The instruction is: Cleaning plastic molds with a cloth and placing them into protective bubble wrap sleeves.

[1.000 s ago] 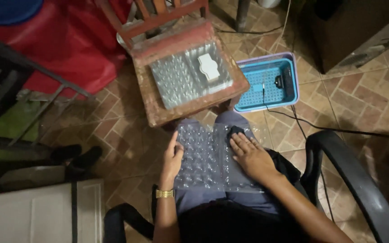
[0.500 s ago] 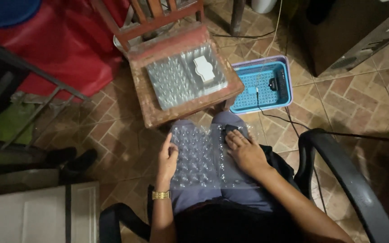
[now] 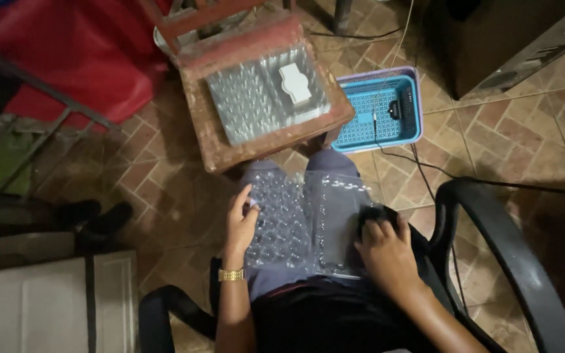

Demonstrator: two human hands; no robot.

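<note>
The left hand [image 3: 240, 221] rests on the left edge of a clear plastic blister tray [image 3: 305, 222] that lies over the person's lap. Its fingers are bent and close together, the thumb up at the tray's rim, and it seems to hold the edge lightly; a gold wristwatch [image 3: 231, 275] sits on the wrist just behind it. The right hand [image 3: 387, 252] is on the other side of the same tray, at its right edge, with fingers a little spread and curved down over a small dark object [image 3: 375, 213]. I cannot tell what this object is, or if the fingers grip it or only cover it. Both hands are well apart, with the tray's rows of round pockets between them. To the right of the right hand curves the black armrest of a plastic chair [image 3: 511, 242]. Beyond both hands, past the knees, stands a worn wooden chair [image 3: 263, 147] whose seat carries another clear tray [image 3: 256, 98] with a small white piece [image 3: 295, 84] on it. Further right of that, on the brick floor, is a blue basket [image 3: 377, 114] with a dark cable in it
</note>
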